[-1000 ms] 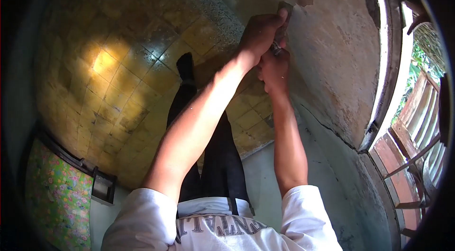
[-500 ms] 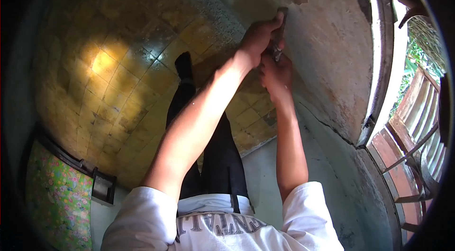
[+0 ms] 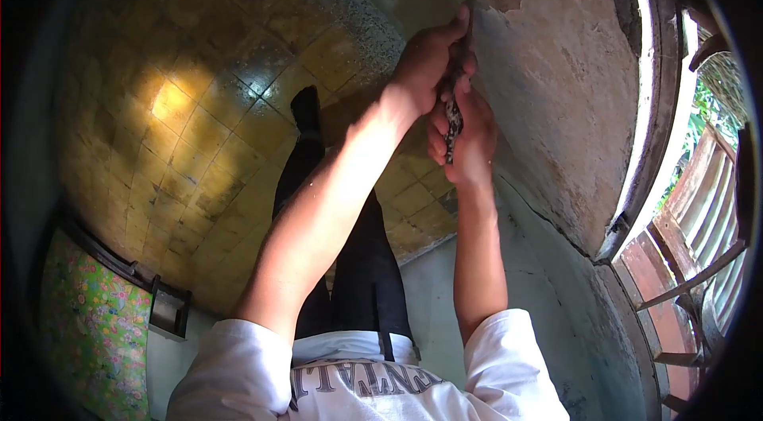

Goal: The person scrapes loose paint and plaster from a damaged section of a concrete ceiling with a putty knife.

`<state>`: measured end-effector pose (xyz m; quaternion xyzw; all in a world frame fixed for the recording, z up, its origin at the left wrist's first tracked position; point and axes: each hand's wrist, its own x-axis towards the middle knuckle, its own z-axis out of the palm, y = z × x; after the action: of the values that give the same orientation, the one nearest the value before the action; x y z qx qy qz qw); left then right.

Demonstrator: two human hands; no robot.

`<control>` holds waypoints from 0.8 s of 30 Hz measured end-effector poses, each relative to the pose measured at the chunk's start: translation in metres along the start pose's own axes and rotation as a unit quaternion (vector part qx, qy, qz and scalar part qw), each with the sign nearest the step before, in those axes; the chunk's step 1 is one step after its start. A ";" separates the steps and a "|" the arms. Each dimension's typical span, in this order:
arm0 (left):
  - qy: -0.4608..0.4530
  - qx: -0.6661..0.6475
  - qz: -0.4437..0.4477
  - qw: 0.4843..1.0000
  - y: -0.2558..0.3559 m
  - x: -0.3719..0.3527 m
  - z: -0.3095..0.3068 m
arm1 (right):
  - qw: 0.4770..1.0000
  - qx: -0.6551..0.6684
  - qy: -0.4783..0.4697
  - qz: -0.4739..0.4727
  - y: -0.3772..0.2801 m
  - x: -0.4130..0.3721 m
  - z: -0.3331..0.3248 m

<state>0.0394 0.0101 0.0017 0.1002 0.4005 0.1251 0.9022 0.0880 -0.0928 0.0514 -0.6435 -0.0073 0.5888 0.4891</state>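
Steadying seems the step: the left hand [image 3: 429, 59] clamps the far part of a dark, narrow, speckle-handled tool [image 3: 453, 127], the right hand [image 3: 474, 135] its near end, the next move calling for firm grips.

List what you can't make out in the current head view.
All in the head view:
Held tool: middle hidden by left hand and right hand; exact type unclear.
Second foot: out of sight, apparently behind left forearm.
Shirt lettering: ends lost in folds.
Green floral cloth: left edge fades into dark border.
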 end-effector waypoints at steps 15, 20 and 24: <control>0.033 -0.043 -0.025 0.998 -0.009 0.000 0.009 | 0.995 -0.074 0.062 0.011 -0.005 -0.006 -0.003; 0.014 -0.020 0.035 0.999 0.023 0.005 -0.012 | 0.995 -0.081 0.050 -0.015 -0.008 0.016 0.023; 0.020 0.007 -0.034 0.999 -0.013 0.001 -0.007 | 0.993 -0.081 0.090 -0.010 0.010 -0.005 0.006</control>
<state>0.0367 -0.0009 -0.0078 0.0901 0.4221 0.0931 0.8973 0.0759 -0.0969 0.0496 -0.7312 -0.0171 0.5210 0.4401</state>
